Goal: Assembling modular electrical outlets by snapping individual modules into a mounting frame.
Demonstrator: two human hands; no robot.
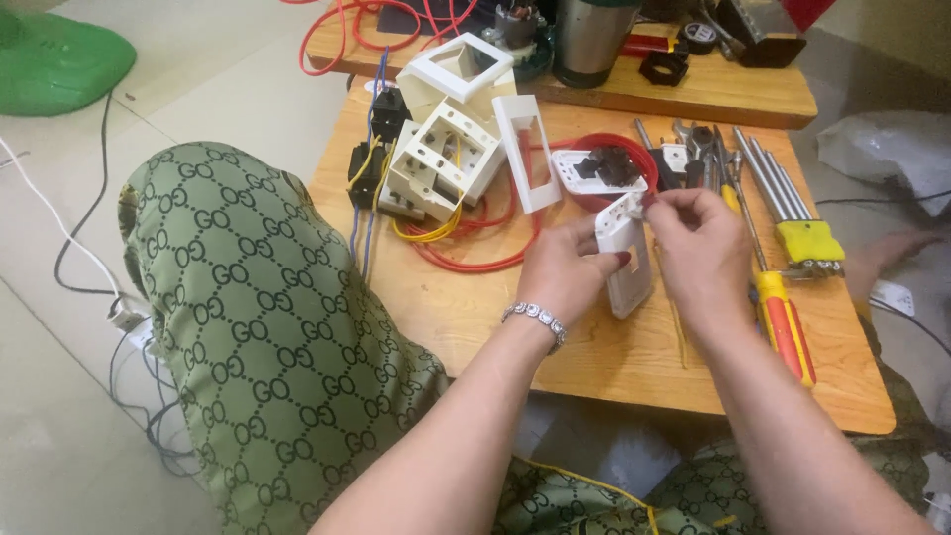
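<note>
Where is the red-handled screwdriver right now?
In the head view, the red-handled screwdriver lies on the wooden board's right side, just right of the right hand, below the yellow-holdered hex keys.

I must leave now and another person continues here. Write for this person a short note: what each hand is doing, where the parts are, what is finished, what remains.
Left hand: grips the white rectangular plastic switch part from the left side, held above the wooden board.
Right hand: pinches the top edge of the same part.
Nearby: red round bowl holding another white part with a black piece; white plastic wall boxes with yellow and red wires; white rectangular frame; red and yellow screwdriver and metal hex keys with a yellow holder at the right.
Done: boxes look opened, parts separated.
Left: the held part is still in work; wires remain loose.
</note>
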